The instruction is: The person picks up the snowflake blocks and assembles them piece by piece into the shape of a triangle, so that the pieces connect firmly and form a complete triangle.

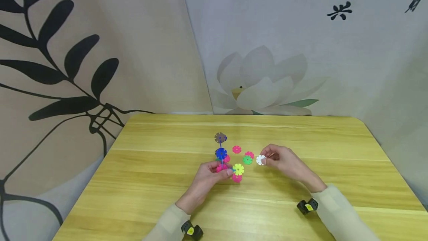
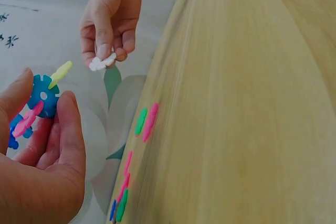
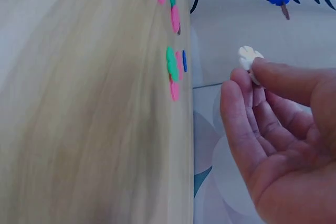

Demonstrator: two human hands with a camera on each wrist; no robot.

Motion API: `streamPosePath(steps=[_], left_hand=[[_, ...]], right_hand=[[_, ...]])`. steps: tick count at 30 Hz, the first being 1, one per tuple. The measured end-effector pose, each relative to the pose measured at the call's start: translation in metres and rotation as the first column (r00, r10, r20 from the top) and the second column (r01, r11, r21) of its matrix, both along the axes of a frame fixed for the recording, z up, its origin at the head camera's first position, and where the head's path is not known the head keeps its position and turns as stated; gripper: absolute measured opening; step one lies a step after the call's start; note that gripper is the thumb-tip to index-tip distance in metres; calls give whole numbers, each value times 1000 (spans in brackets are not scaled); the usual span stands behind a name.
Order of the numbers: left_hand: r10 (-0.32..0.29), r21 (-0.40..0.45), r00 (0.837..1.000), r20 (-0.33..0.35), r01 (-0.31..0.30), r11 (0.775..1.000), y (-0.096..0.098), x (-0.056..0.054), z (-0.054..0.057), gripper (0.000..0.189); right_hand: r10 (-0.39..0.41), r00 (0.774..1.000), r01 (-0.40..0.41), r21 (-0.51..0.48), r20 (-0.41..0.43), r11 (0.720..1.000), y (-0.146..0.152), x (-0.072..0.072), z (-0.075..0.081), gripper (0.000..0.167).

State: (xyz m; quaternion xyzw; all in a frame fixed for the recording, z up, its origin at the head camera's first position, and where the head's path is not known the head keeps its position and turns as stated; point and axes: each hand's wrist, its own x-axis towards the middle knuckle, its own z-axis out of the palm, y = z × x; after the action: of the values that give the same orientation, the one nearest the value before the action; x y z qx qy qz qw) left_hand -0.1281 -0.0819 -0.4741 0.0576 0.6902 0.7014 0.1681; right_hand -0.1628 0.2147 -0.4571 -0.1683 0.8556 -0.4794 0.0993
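Plastic snowflake building discs make up a joined chain that my left hand pinches between thumb and fingers. In the left wrist view, the chain shows a light-blue disc at the fingertips, with a yellow disc and a pink disc slotted into it. A dark-blue disc and a brownish disc stand at its far end. To the right, my right hand pinches a white snowflake disc by its edge, held apart from the chain.
Loose discs lie on the wooden table around the hands: a green disc, a pink disc and several others. A printed cloth backdrop rises behind the table's far edge.
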Motion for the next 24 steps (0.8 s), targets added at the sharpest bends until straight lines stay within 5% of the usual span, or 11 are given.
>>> streamPosePath(steps=[10,24], left_hand=[[58,85,997,58,-62,994,8,0,4,35],[45,102,996,72,-52,993,16,2,10,30]], right_hand=[[-9,998,15,-90,61,996,-6,17,13,20],[-20,999,24,-121,33,992,-17,34,24,23]])
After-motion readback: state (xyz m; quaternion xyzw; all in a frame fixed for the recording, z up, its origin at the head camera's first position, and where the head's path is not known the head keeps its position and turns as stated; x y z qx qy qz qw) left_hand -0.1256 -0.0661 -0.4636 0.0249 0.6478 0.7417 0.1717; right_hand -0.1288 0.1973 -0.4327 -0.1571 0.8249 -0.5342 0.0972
